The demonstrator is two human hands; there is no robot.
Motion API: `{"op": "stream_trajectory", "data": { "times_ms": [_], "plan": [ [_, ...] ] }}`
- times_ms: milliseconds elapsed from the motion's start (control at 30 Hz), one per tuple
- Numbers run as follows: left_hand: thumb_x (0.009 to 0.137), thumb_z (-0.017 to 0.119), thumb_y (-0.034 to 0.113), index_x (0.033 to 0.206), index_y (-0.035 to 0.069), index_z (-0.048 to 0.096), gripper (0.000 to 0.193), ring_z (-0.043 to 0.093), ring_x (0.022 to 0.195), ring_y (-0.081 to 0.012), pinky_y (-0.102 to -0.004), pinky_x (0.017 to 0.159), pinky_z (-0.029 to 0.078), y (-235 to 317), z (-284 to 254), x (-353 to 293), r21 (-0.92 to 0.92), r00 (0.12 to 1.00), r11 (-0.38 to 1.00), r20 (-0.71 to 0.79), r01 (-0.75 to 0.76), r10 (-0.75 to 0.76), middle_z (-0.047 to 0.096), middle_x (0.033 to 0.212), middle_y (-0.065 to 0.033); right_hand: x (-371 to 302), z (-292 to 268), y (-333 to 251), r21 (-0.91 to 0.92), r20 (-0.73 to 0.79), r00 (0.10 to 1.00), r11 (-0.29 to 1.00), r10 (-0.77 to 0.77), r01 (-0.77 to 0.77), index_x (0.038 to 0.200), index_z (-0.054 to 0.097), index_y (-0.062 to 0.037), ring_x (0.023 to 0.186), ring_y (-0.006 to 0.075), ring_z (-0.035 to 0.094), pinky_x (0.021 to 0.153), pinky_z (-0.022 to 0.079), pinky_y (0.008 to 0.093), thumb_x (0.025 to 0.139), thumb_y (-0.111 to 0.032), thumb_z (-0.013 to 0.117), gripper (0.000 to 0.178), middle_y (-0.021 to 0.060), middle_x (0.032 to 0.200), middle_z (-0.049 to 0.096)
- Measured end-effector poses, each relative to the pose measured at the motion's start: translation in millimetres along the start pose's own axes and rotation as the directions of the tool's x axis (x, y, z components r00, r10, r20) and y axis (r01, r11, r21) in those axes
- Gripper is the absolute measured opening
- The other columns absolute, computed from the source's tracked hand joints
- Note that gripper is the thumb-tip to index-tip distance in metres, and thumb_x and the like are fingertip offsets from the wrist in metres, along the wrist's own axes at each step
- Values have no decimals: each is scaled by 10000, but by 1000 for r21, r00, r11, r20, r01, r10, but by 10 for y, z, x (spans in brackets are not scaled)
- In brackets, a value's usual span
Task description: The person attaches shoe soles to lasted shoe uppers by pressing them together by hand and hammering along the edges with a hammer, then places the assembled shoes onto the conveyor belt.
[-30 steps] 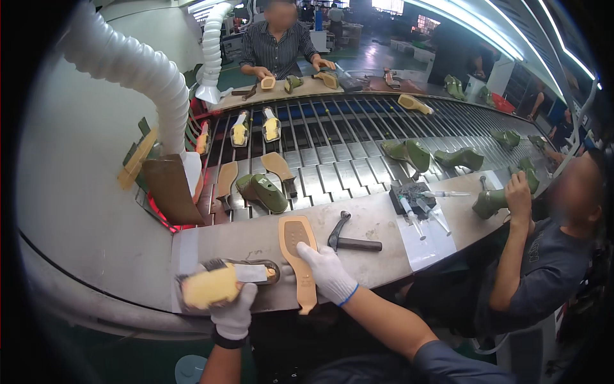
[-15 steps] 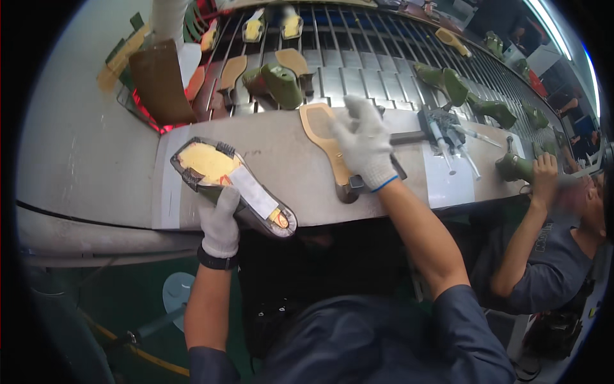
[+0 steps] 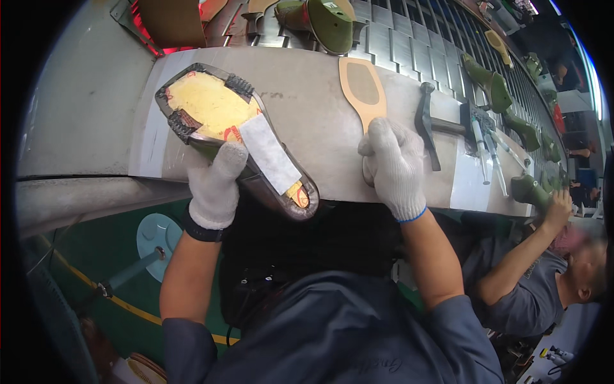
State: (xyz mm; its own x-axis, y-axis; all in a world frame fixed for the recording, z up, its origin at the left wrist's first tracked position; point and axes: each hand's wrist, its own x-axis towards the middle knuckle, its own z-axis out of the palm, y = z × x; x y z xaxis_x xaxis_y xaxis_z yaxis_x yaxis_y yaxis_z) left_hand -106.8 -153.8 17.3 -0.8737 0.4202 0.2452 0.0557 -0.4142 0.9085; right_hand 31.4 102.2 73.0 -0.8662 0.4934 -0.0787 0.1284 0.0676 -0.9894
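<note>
My left hand [image 3: 217,182], in a white knit glove, is closed round the side of a dark shoe upper on its last [image 3: 214,105]. The shoe's underside faces up, showing a yellow bottom, a white strip [image 3: 270,153] along the waist and black gathered patches by the toe. My gloved right hand [image 3: 398,163] is closed on the narrow part of a tan shoe sole [image 3: 363,89], whose broad end lies on the bench. The sole's heel end is hidden by my fingers. Right of that hand, apart from it, lies a hammer [image 3: 425,125].
Syringes [image 3: 480,150] rest near the hammer by a white sheet [image 3: 470,182]. Behind the bench [image 3: 300,102], a slatted conveyor [image 3: 403,48] carries green lasts [image 3: 329,25] and tan soles. At the right, a co-worker's hand [image 3: 560,208] holds a green last. A blue round stool [image 3: 153,233] stands lower left.
My right hand has come down and nearer from beside the hammer and closed on the sole. The shoe, still in my left hand, shows slightly larger; the view has shifted.
</note>
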Motion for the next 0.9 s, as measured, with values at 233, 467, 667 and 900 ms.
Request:
{"op": "stream_trajectory", "data": {
  "times_ms": [233, 467, 667, 900],
  "plan": [
    [1009, 808, 480, 1499, -50, 567, 761, 693, 1266, -266, -420, 1116, 546, 134, 185, 86, -77, 996, 994, -39, 82, -85, 705, 1390, -155, -174, -14, 108, -510, -122, 891, 798, -437, 321, 1229, 727, 35, 1040, 279, 725, 945, 593, 403, 936, -219, 851, 407, 190, 1130, 720],
    [978, 777, 327, 1449, -55, 593, 633, 726, 1174, -257, -413, 1045, 580, 356, 210, 19, -88, 997, 995, -68, 39, -45, 730, 1295, -144, -1087, -215, 166, -445, -160, 939, 871, -306, 208, 1119, 681, 7, 1129, 256, 704, 983, 547, 333, 953, 90, 713, 189, 357, 1605, 548],
    [913, 796, 464, 1493, -15, 571, 785, 733, 1197, -279, -443, 1046, 599, 493, 486, 132, -139, 992, 983, 46, 122, -116, 719, 1342, -145, -1883, -349, 421, 625, -102, 936, 753, 338, -204, 1501, 501, 38, 1157, 316, 749, 869, 658, 419, 1080, -175, 620, 487, 305, 1491, 616],
    [914, 858, 283, 1600, -31, 462, 852, 695, 1333, -325, -485, 1146, 564, 475, 724, 359, -119, 923, 975, 362, 185, -131, 663, 1486, -186, -1301, -137, 227, 588, 78, 933, 740, 351, -328, 1330, 658, 80, 936, 292, 806, 872, 680, 449, 1074, -104, 686, 316, 195, 1115, 790]
  ]
}}
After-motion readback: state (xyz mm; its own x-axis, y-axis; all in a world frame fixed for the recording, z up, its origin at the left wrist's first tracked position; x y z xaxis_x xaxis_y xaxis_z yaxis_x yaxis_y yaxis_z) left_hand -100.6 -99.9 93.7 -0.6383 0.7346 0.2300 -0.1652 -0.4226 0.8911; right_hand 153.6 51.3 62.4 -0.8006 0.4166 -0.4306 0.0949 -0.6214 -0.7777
